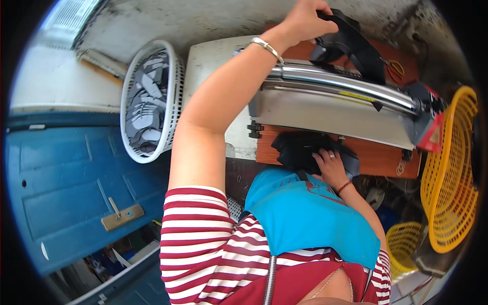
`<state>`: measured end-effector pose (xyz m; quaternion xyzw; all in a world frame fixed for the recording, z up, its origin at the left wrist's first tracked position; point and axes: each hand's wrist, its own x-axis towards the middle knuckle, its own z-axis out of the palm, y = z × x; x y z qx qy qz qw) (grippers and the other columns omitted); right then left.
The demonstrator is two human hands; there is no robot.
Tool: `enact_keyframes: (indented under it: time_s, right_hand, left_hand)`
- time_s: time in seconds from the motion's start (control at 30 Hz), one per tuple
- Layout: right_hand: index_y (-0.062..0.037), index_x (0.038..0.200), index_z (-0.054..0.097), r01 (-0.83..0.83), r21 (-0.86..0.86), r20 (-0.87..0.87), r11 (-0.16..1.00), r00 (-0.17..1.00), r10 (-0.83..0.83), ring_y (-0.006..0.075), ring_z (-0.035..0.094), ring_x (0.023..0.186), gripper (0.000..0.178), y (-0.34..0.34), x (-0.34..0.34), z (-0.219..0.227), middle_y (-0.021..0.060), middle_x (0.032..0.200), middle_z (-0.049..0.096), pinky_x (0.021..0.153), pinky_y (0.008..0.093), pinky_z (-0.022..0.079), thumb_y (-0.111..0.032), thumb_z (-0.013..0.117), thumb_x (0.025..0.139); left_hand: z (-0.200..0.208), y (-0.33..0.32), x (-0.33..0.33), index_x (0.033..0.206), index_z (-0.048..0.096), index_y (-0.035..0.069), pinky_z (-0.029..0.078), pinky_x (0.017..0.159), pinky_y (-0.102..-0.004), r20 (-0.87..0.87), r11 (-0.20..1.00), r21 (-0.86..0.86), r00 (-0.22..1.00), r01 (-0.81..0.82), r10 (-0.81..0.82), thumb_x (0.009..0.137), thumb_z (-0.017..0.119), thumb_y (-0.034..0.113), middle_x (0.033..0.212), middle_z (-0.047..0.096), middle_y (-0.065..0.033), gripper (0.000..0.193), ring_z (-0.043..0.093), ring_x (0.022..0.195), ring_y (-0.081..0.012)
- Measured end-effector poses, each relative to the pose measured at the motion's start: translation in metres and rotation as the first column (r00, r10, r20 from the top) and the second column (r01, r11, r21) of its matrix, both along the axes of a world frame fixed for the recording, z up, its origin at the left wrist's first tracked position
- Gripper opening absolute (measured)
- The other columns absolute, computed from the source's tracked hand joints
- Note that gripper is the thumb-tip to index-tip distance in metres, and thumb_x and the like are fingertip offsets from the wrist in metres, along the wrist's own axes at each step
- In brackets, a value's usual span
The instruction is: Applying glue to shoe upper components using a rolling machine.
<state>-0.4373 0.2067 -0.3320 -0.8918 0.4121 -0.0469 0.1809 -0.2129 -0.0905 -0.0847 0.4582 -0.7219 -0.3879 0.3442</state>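
Observation:
My left hand point(308, 21), with a bangle at its wrist, reaches to the far side of a roller machine point(345, 84). Its fingers are closed on a curved black piece of material point(356, 48), which hangs down behind the steel rollers. On the near side, my right hand point(331, 169) lies with spread fingers over a pile of black pieces point(300, 150). That pile sits on the brown board point(269, 134) against my blue apron point(305, 208). What the black pieces are for cannot be made out.
A white basket point(178, 96) of grey and black cut pieces stands left of the machine. Orange-handled scissors point(395, 70) lie behind the rollers. A yellow basket point(432, 203) leans at the right, above another yellow basket point(404, 246). The blue door point(71, 178) is at the left.

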Motion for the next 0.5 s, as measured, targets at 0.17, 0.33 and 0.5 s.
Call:
enact_keyframes:
  time_s: [0.17,0.33,0.5]
  right_hand:
    - [-0.0132,0.139,0.057,-0.018,-0.142,-0.023,0.99,1.0,0.015,0.0319,0.053,0.116,0.08,-0.001,-0.004,-0.013,0.0134,0.132,0.053,0.094,0.0476,0.045,-0.035,0.086,0.068]
    - [-0.0143,0.137,0.059,-0.013,-0.121,0.007,0.993,1.0,0.014,0.0324,0.053,0.116,0.071,-0.007,-0.004,-0.012,0.0133,0.131,0.053,0.094,0.0468,0.045,-0.032,0.084,0.072]
    - [-0.0119,0.132,0.062,-0.039,-0.104,0.08,0.994,0.996,0.048,0.0338,0.054,0.115,0.063,-0.018,-0.007,-0.015,0.0144,0.13,0.054,0.095,0.0479,0.047,-0.029,0.082,0.074]
  left_hand:
    - [0.03,0.015,0.048,0.104,0.067,-0.002,0.053,0.046,-0.0281,-0.151,0.986,0.046,0.975,-0.159,0.164,0.083,0.071,0.012,0.078,0.065,-0.0057,0.025,0.06,0.063,-0.0127]
    - [0.082,0.034,0.138,0.094,0.065,0.005,0.052,0.043,-0.027,-0.319,0.921,0.016,0.871,-0.389,0.374,0.086,0.067,0.008,0.081,0.066,-0.0038,0.009,0.063,0.061,-0.012]
    - [0.137,0.096,0.283,0.114,0.068,0.005,0.063,0.055,-0.0289,-0.306,0.7,-0.304,0.762,-0.647,0.571,0.089,0.075,0.013,0.099,0.073,-0.0051,0.027,0.072,0.082,-0.0133]
